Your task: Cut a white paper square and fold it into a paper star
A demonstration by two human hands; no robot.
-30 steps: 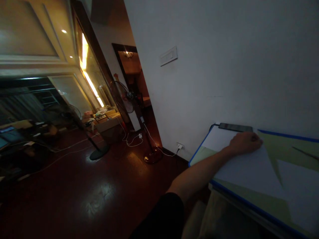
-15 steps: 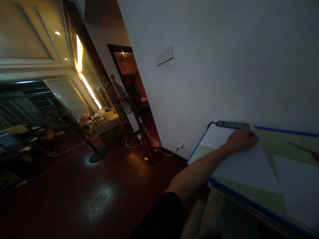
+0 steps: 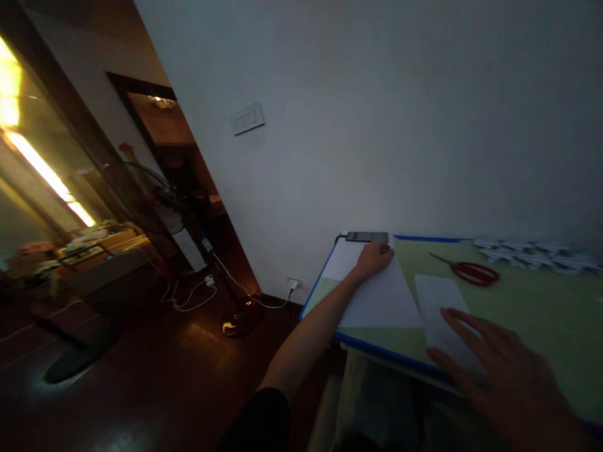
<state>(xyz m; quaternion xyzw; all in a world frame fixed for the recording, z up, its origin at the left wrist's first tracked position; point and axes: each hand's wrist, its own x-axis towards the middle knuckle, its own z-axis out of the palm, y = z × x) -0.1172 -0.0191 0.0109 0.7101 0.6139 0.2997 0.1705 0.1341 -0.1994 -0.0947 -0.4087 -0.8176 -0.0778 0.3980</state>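
My left hand (image 3: 375,258) rests on a large white paper sheet (image 3: 384,304) near its far edge. Its fingers are curled closed; whatever they may hold is hidden. Just beyond it lies a dark phone-like slab (image 3: 366,236) against the wall. My right hand (image 3: 494,364) is open, fingers spread, over a narrower white paper piece (image 3: 440,301) at the near side of the table. Past that piece lies a pair of scissors (image 3: 473,273) with red handles, blades pointing left, touched by neither hand.
The pale green tabletop (image 3: 532,307) has a blue edge and stands against the white wall (image 3: 377,125). White cut-paper shapes (image 3: 537,256) lie along its back right. On the floor to the left are a standing fan (image 3: 169,201), cables and a plugged socket (image 3: 294,284).
The view has swung to the right, bringing the whole scissors and the cut-paper shapes into sight. My right hand has come into view, open. My left hand stays on the large sheet.
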